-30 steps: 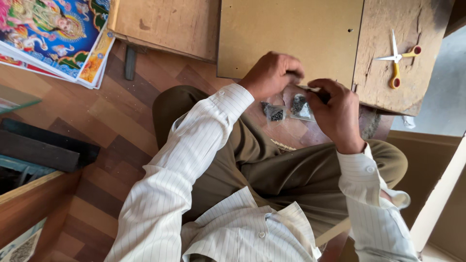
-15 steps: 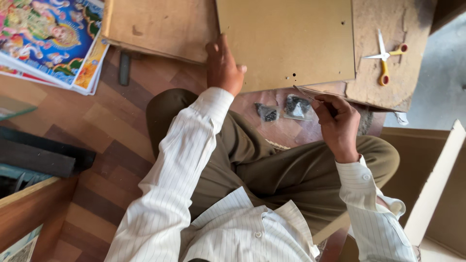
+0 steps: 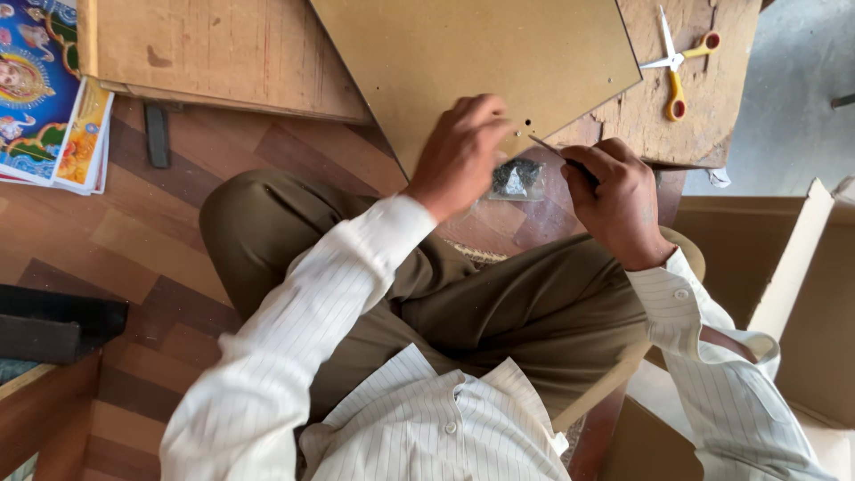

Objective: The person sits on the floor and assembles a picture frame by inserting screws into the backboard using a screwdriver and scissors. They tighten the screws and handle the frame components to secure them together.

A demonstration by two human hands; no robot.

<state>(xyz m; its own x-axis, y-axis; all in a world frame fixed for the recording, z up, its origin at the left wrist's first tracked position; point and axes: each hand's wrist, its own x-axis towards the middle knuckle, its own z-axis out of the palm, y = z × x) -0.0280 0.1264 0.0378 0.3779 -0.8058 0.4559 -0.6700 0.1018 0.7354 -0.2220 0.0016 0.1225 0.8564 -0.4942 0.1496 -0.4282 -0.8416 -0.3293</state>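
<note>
Step in hand, as judged: working at the small holes near the lower edge of the board point(image 3: 481, 62), a tan hardboard sheet lying tilted over the bench point(image 3: 214, 53) and jutting toward the lap.

Left hand point(image 3: 459, 156): fingers curled down over the board's edge, just beside the holes; whether they pinch something small cannot be told.

Right hand point(image 3: 614, 200): closed on a thin dark tool point(image 3: 557, 156), held pen-fashion, tip aimed at the holes and close to them.

Bag point(image 3: 517, 178): clear plastic, small dark metal pieces inside, lying on the knee between the hands and below the board's edge.

Next move, as judged: calls for a steady board and a fine aim of the tip into a hole; a slip would mar the face.

Surface: worn wooden bench, chipped at the right end; scissors point(image 3: 675, 67) with orange-yellow handles lie there, well apart from the hands.

Room: floor point(image 3: 134, 232) of mixed brown wood planks; bright printed pictures point(image 3: 44, 98) stacked at upper left; open cardboard box point(image 3: 784, 294) at right; grey concrete beyond.
</note>
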